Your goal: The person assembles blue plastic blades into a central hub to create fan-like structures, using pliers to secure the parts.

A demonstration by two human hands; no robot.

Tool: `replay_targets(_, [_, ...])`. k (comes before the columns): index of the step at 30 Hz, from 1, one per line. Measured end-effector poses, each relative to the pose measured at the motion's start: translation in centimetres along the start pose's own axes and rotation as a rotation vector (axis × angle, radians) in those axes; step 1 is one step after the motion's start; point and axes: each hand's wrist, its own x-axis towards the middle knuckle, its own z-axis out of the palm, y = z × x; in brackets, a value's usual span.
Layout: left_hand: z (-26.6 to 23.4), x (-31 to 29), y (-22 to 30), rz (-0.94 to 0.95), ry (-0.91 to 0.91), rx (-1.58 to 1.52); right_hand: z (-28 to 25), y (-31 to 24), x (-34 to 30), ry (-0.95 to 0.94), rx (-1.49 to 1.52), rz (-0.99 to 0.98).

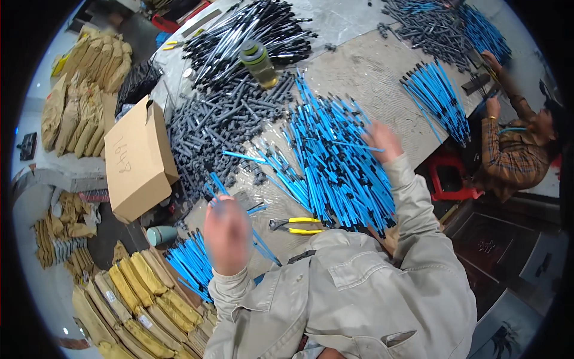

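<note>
My left hand (227, 233) is blurred and closed around a few thin blue rods (216, 180), whose ends stick out above and below it. My right hand (384, 142) is at the right side of a big heap of blue rods with black ends (341, 173). Its fingers pinch one blue rod (357, 145) that points left across the heap. Between my hands, close to my body, lie pincers with yellow handles (297, 225). Beside my left wrist is another bundle of blue rods (190, 263).
Grey plastic tubes (224, 119) are piled beyond my left hand, with a green-lidded bottle (259, 64) among black rods (248, 36). An open cardboard box (137, 158) stands left. A co-worker (514, 149) sits right, by more blue rods (439, 99).
</note>
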Motion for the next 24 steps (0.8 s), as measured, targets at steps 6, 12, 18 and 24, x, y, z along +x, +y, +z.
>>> replay_targets(6, [-2.7, -1.6, 0.7, 0.156, 0.161, 0.053, -8.7, -3.3, 8.3, -0.204, 1.24, -0.069])
replay_targets(12, [-5.2, -3.2, 1.0, 0.287, 0.348, 0.109, -4.7, -0.6, 14.3, -0.531, 0.991, 0.244])
replay_targets(18, [-3.5, -4.0, 0.8, 0.22, 0.156, 0.163, 7.9, -4.9, 18.0, -0.146, 0.164, 0.013])
replay_targets(24, [-4.5, -4.9, -0.2, 0.264, 0.2, 0.144, 9.0, -4.5, 18.6, 0.042, 0.153, 0.142])
